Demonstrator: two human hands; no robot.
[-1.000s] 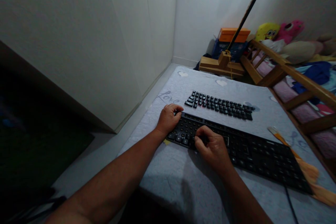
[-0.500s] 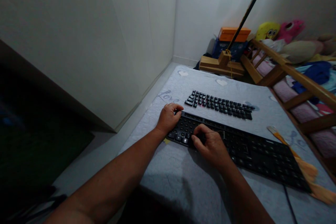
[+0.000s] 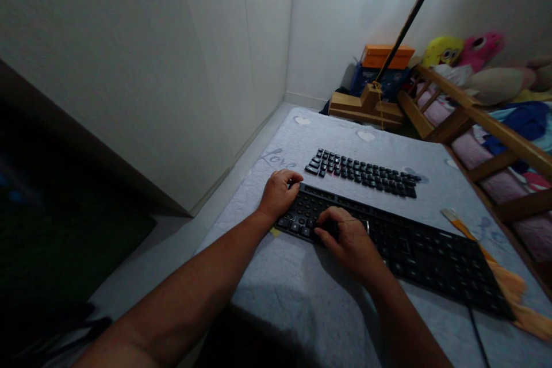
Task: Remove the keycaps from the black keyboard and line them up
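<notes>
Nearest me, the person's forearms reach over a pale blue printed cloth (image 3: 276, 293), with a black cable (image 3: 476, 333) running down beside the right one. The right hand (image 3: 345, 236) is bent over the near edge of a black keyboard (image 3: 435, 256), thumb and forefinger drawn close together; I can't make out whether anything is pinched between them. Just to its left, a short run of keycaps (image 3: 295, 227) sits in the near row. The left hand (image 3: 279, 192) lies well curled at the keyboard's left end, apart from the right, though whether it grips or merely rests there I can't say. Between the hands the board shows little bare mounts, and the dim right-hand stretch looks much the same, so to my eye only that near row is capped and most of the board stands stripped. By the right end lie a brush (image 3: 451, 215) and a crumpled orange cloth (image 3: 511, 284). Beyond the board, loose keycaps (image 3: 362, 172) stand in neat rows, laid out much as they'd sit on the keyboard. Past the cloth's far edge are a wooden stand (image 3: 353, 103), an orange box (image 3: 388, 56) and a yellow plush toy (image 3: 442, 52).
</notes>
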